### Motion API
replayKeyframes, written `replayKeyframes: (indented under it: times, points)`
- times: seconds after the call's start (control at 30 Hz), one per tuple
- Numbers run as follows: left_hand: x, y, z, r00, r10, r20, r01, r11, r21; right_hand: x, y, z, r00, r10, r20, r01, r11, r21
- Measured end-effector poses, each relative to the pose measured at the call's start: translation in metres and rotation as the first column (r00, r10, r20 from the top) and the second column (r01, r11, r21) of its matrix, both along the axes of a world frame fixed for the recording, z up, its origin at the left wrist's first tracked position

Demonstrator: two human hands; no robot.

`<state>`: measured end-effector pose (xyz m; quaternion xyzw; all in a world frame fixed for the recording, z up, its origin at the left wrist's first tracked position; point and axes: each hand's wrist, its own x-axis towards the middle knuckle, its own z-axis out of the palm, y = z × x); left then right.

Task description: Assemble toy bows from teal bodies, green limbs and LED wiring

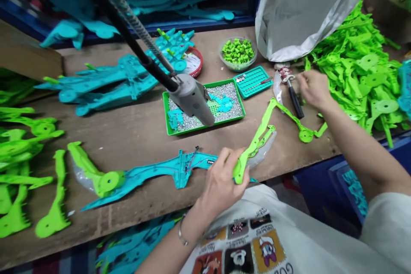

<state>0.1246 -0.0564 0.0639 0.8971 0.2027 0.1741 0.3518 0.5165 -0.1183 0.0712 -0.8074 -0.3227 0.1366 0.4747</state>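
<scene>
My left hand [224, 177] is closed around the lower end of a lime-green plastic arm piece [258, 137], with a clear curved strip [265, 150] beside it. Beneath that hand lies a long turquoise bow-shaped plastic part [154, 171] with thin wires at its middle. A second green arm [111, 182] and a clear strip meet its left end. My right hand [313, 87] is curled closed near a black-handled tool [295, 100]; whatever its fingers hold is hidden. Another green piece [305, 135] lies below the right hand.
An electric screwdriver [195, 100] hangs over a green tray [205, 128] of screws. Behind are a teal tray [253, 81], a bowl of small green parts [237, 53] and a red basket [199, 58]. Green parts [359, 72] are heaped right; turquoise parts [125, 75] lie left.
</scene>
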Motion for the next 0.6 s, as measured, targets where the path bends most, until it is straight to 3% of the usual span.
replayKeyframes:
  times: [0.07,0.1,0.2,0.33,0.4,0.47,0.53,0.57,0.6]
  points:
    - [-0.015,0.008,0.005,1.000,0.001,0.013,-0.001,1.000,-0.009,0.057,0.011,-0.005,0.939,-0.109,0.326,0.186,0.959,-0.214]
    - [-0.023,0.011,0.007,1.000,-0.005,0.017,0.005,1.000,-0.018,0.080,0.016,-0.008,0.910,-0.101,0.402,0.233,0.927,-0.295]
    - [-0.044,0.018,0.011,0.999,-0.012,0.035,0.014,0.999,-0.051,0.121,0.025,-0.018,0.904,-0.085,0.419,0.269,0.875,-0.403]
    - [-0.056,0.024,0.010,0.999,0.006,0.041,-0.004,0.999,-0.044,0.140,0.025,-0.015,0.870,-0.068,0.489,0.301,0.859,-0.415]
    - [-0.055,0.026,0.010,0.999,0.000,0.036,0.001,0.999,-0.052,0.148,0.024,-0.002,0.814,-0.147,0.562,0.342,0.904,-0.258]
    - [-0.053,0.027,0.009,0.999,-0.019,0.034,0.021,0.997,-0.068,0.149,0.021,0.016,0.736,-0.369,0.568,0.428,0.903,0.032]
    - [-0.050,0.027,0.010,0.998,-0.042,0.051,0.046,0.996,-0.076,0.132,0.010,0.036,0.693,-0.571,0.440,0.459,0.820,0.343]
    - [-0.049,0.027,0.010,0.997,-0.051,0.065,0.055,0.996,-0.076,0.114,0.000,0.046,0.716,-0.606,0.346,0.430,0.774,0.465]
    - [-0.049,0.027,0.011,0.996,-0.055,0.075,0.060,0.995,-0.074,0.090,-0.015,0.055,0.794,-0.551,0.258,0.347,0.759,0.552]
